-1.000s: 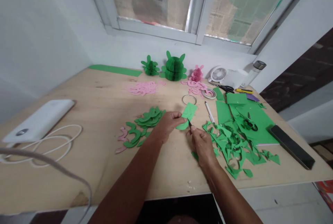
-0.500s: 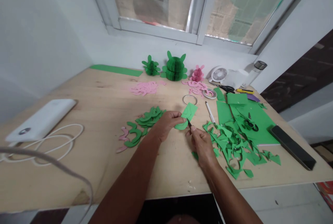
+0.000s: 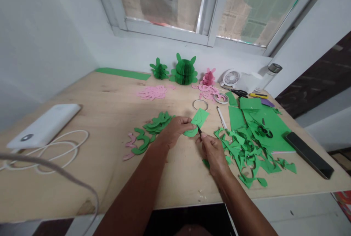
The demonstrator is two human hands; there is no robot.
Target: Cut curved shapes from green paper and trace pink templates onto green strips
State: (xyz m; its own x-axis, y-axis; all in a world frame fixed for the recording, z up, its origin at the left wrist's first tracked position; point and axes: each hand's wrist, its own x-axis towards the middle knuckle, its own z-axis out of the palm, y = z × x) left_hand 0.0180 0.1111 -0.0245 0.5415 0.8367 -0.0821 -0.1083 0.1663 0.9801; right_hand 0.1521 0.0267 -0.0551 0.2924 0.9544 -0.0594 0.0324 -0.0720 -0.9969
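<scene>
My left hand [image 3: 178, 129] pinches a green paper piece [image 3: 201, 117] between thumb and fingers, above the table. Curved lines are drawn on the paper. My right hand [image 3: 213, 151] is closed around small dark scissors [image 3: 199, 130], whose tip meets the paper's near right edge; the handles are mostly hidden by the fingers. Left of my left hand lies a heap of curved green paper cutouts [image 3: 157, 124], with a few pink pieces [image 3: 130, 140] beside it. Green paper scraps [image 3: 246, 152] spread to the right of my right hand.
Honeycomb paper figures [image 3: 184, 69] stand along the wall, near pink cutouts [image 3: 152, 92]. A white pen [image 3: 221, 117], a tape roll [image 3: 221, 98], green sheets [image 3: 279, 133], other scissors [image 3: 264, 131] and a phone [image 3: 309, 155] lie right. A power bank [image 3: 45, 125] with cable lies left.
Almost nothing differs. Both hands keep their hold on the paper and the scissors, with only a very slight shift of the paper.
</scene>
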